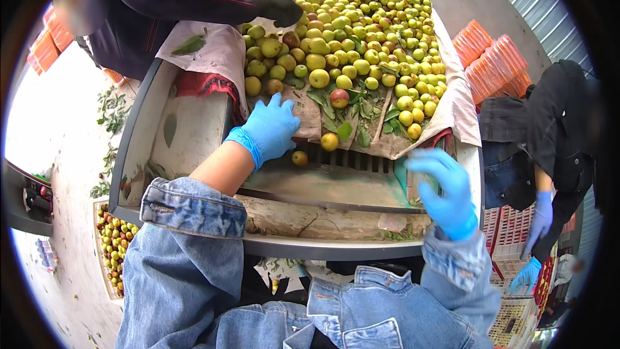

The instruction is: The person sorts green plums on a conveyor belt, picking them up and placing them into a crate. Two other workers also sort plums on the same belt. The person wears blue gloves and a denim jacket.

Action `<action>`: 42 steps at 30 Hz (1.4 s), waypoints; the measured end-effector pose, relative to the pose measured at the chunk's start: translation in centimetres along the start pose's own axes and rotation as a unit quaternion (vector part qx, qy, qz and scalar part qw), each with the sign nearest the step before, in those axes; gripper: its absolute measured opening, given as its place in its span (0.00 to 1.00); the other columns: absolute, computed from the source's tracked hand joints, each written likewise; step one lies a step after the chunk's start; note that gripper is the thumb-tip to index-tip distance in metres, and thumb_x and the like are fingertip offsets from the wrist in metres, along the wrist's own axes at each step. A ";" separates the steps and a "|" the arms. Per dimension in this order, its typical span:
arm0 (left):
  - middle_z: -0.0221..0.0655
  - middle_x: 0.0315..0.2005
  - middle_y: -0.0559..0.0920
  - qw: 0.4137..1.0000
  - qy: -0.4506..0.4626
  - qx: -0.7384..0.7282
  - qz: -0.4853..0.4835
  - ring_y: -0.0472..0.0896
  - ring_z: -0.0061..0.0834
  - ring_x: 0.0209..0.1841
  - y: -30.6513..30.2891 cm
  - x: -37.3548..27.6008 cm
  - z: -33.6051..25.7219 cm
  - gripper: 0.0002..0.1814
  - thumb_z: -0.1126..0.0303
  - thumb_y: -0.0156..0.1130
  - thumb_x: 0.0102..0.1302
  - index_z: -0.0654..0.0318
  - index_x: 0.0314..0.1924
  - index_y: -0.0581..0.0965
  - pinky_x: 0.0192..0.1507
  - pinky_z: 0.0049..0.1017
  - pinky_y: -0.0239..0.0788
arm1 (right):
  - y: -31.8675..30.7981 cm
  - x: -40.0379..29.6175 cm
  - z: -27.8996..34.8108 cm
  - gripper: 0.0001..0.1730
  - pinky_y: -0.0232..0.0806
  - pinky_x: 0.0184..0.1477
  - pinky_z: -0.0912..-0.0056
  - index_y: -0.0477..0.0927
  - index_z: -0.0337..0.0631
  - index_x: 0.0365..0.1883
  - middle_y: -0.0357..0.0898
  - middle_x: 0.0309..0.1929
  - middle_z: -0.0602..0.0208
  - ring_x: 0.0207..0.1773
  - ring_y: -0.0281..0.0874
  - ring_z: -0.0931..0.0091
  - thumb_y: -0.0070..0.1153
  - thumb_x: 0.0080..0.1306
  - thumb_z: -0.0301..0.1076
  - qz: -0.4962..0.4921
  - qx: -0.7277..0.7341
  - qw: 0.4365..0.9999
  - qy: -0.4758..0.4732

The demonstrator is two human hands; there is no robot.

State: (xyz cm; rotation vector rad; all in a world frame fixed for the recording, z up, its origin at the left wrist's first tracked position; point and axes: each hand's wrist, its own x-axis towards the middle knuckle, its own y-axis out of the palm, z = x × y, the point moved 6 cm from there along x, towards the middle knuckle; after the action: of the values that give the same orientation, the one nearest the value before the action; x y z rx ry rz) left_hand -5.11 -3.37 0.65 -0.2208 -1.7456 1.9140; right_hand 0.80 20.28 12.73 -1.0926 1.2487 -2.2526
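Note:
A sloping heap of small yellow-green and reddish fruits (334, 48), which look like fresh jujubes, lies on a cloth-lined sorting table. My left hand (269, 128), in a blue glove, is over the cloth's front left edge with fingers spread, close to the nearest fruits; nothing shows in its grasp. Blurred, my right hand (443, 189) hovers above the table's right side, fingers apart and no fruit visible in it. Between the hands, one fruit (330, 142) sits at the cloth's lip and another (300, 158) lies just below, by a dark slatted grate (353, 161).
Loose green leaves (345, 131) are scattered on the cloth. A co-worker's dark-gloved hand (283, 9) touches the heap at upper left. Another person (557, 140) bends at right beside plastic crates (513, 237). A fruit-filled crate (114, 252) stands on the floor at left.

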 end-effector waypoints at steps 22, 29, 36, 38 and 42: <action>0.50 0.65 0.58 0.990 -0.121 -0.010 0.069 0.58 0.58 0.64 0.6 0.5 1.9 0.40 0.58 0.65 0.54 0.57 0.65 0.61 0.59 0.52 0.57 | 13.3 15.9 -10.4 0.29 0.55 0.61 0.44 0.68 0.58 0.61 0.61 0.63 0.55 0.66 0.56 0.55 0.52 0.62 0.52 -0.024 -0.190 0.980 0.047; 0.41 0.50 0.71 0.987 0.036 -0.146 0.063 0.68 0.46 0.56 0.3 2.7 -1.1 0.28 0.59 0.65 0.53 0.57 0.54 0.71 0.55 0.42 0.63 | 20.7 11.8 -17.2 0.37 0.28 0.67 0.31 0.45 0.67 0.72 0.31 0.75 0.61 0.75 0.22 0.52 0.29 0.67 0.66 0.184 -0.099 0.972 0.106; 0.51 0.64 0.57 0.991 -0.118 -0.038 0.059 0.54 0.57 0.66 -0.1 1.1 1.4 0.47 0.52 0.66 0.53 0.53 0.69 0.53 0.61 0.50 0.54 | 16.7 5.7 -7.4 0.35 0.33 0.66 0.30 0.52 0.56 0.70 0.43 0.73 0.58 0.74 0.36 0.52 0.40 0.67 0.55 0.281 -0.194 0.939 -0.048; 0.52 0.66 0.53 0.985 -0.131 -0.046 0.105 0.51 0.60 0.67 0.9 0.8 1.1 0.49 0.51 0.65 0.54 0.52 0.70 0.49 0.63 0.54 0.50 | 14.4 6.2 -9.2 0.36 0.35 0.66 0.30 0.51 0.58 0.71 0.42 0.73 0.57 0.74 0.36 0.50 0.41 0.66 0.56 0.191 -0.217 0.957 0.010; 0.51 0.67 0.52 0.992 -0.025 -0.059 0.107 0.46 0.61 0.69 1.0 1.2 -0.7 0.48 0.50 0.63 0.56 0.51 0.71 0.47 0.63 0.61 0.43 | 14.0 5.2 -13.1 0.41 0.29 0.64 0.25 0.43 0.62 0.72 0.36 0.75 0.60 0.74 0.32 0.50 0.41 0.65 0.61 0.189 -0.250 0.934 0.173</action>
State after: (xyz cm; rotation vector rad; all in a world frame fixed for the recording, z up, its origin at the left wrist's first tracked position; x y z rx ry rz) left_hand -6.06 -2.20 -0.19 -0.4213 -1.9395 1.9800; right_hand -13.40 16.76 -0.65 -0.5256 2.0569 -1.9254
